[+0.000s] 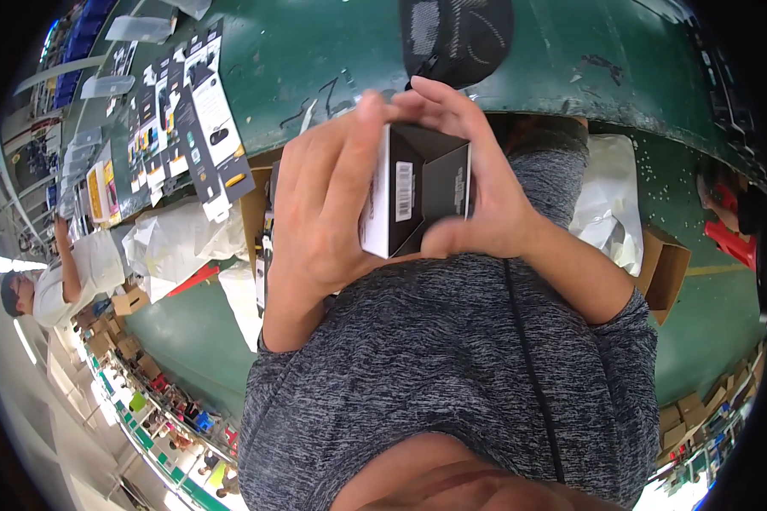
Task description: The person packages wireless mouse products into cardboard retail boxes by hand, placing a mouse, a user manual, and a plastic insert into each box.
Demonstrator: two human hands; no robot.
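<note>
A small black-and-white carton is held up between my two hands, in front of my chest at the table's near edge. Its black end, with folded flaps and a white barcode label, faces up. Along the carton's white left side lies my left hand, slightly blurred, its fingers pointing away from me. From the right, my right hand wraps round it, thumb at the near corner and fingers at the far side. The carton's underside is hidden.
Flat printed carton blanks lie at left on the green table. A black mesh pouch sits at the far middle. White bags and an open cardboard box stand at right. Another person is at far left.
</note>
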